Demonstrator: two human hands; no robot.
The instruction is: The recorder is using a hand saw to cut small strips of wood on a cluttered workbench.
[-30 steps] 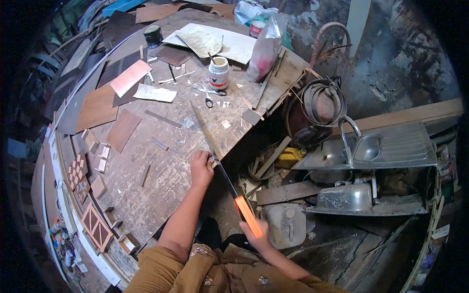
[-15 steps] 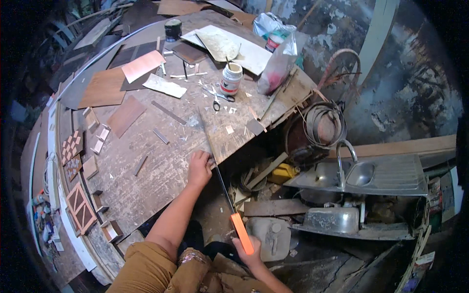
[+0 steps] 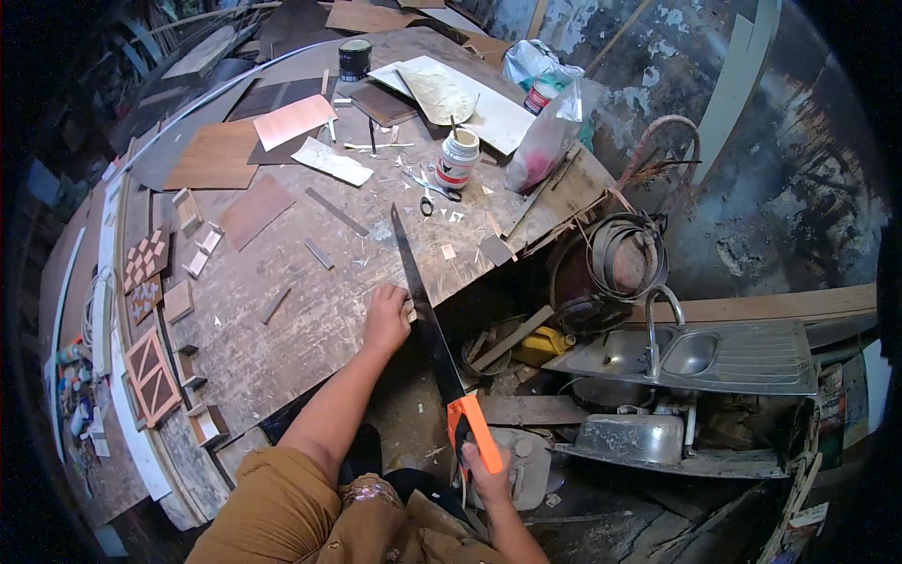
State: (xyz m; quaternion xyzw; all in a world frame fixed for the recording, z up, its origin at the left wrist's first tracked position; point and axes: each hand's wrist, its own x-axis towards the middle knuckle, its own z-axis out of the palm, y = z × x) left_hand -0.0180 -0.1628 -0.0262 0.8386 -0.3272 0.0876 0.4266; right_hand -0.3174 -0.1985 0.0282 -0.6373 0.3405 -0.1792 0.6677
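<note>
My right hand (image 3: 489, 476) is closed around the orange handle of a handsaw (image 3: 435, 338). The dark blade slants up and away from it, past the worktable's edge, and its tip lies over the tabletop. At that edge my left hand (image 3: 386, 320) presses a small pale piece of wood (image 3: 411, 311) with closed fingers, just left of the blade. Most of the piece is hidden under the fingers; whether the teeth touch it I cannot tell. Thin dark strips (image 3: 275, 305) of wood lie on the table to the left of this hand.
On the worktable (image 3: 319, 362) stand an open white jar (image 3: 457, 160) and a dark can (image 3: 355, 59), with scissors (image 3: 427, 199) close by. Small wooden frames (image 3: 153, 378) line the left side. A steel sink (image 3: 752, 355), a yellow jug (image 3: 543, 346) and a pale canister (image 3: 526, 465) are at the right, below the table.
The saw has tilted, so more of its blade's flat side shows, and my right hand has moved slightly right. My left hand stays at the edge. The whole view has shifted slightly.
</note>
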